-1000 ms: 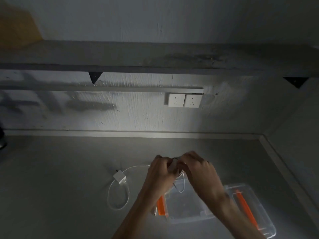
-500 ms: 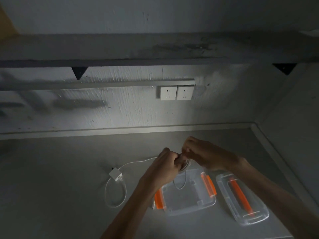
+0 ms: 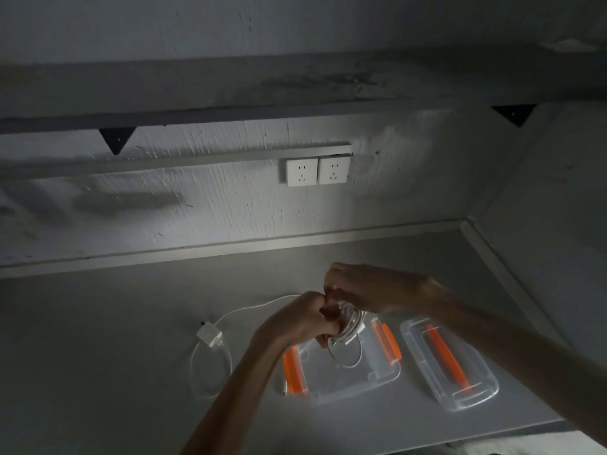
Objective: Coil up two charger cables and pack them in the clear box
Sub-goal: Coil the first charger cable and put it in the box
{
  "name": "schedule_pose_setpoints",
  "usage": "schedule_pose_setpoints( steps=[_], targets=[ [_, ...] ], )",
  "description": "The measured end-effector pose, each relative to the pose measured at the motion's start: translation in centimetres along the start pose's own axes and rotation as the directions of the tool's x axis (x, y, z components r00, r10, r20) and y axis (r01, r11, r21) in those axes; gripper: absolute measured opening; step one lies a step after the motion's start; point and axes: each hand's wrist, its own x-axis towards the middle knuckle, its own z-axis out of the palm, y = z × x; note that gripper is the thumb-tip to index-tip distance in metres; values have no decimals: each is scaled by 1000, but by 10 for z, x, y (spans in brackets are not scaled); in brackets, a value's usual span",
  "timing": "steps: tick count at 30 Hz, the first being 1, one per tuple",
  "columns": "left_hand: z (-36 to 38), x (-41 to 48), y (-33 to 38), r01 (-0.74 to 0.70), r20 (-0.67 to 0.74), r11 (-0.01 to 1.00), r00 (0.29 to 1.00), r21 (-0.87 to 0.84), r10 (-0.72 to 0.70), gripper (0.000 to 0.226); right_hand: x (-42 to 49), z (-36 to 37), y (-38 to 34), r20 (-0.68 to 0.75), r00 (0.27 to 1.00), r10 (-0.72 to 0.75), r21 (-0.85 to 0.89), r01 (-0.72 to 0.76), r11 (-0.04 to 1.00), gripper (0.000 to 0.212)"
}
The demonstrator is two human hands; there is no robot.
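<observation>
Dim grey wall (image 3: 197,208), twin sockets (image 3: 317,171), shelf (image 3: 230,90)

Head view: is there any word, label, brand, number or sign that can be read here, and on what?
None can be read. The two wall sockets show only pin holes; the white charger plug, the coiled cable, the clear box and the lid show no print in this dim light.

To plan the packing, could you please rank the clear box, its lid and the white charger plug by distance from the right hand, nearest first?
1. The clear box, directly beneath the right hand.
2. The lid, on the right.
3. The white charger plug, far left.
</observation>
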Motion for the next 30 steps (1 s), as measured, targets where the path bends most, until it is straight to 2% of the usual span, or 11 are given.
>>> schedule_pose_setpoints(
  steps=[2,4,6,8,9,11,16,21,26,28,30],
  targets=[
    [3,1,-3,-20,11,996,1000,-91,21,12,3,-1,4,-40,999,24,97,-20,995,15],
    [6,-1,-6,-19,-19,963,1000,-270,14,16,-3,-1,10,-165,981,105,283,-55,958,9],
    [8,-4,-9,-37,-77,871,997,-490,-1,14,-16,7,18,-372,889,267,426,-92,900,15],
    [10,-4,-13,-68,-179,786,982,-615,-55,14,-34,27,19,-485,747,455,580,-114,807,14],
    [12,-2,-14,-83,-230,757,969,-648,-90,16,-41,38,14,-475,710,519,667,-94,739,11],
    [14,0,-14,-122,-304,716,944,-687,-130,17,-46,60,1,-417,718,558,771,-47,636,6],
    [24,3,-8,-176,-375,743,921,-646,-108,16,-37,75,-13,-441,613,656,847,42,530,16],
    [32,3,0,-181,-398,824,916,-538,-58,15,-38,76,-17,-480,583,656,822,37,569,16],
    [34,1,3,-140,-415,842,903,-521,-107,15,-40,86,-11,-480,564,672,848,101,521,22],
    [35,0,3,-154,-469,861,877,-484,-107,11,-44,84,-11,-595,503,627,750,65,659,24],
    [34,0,4,-172,-520,899,851,-402,-70,16,-45,70,-10,-739,497,455,530,11,848,33]
  ],
)
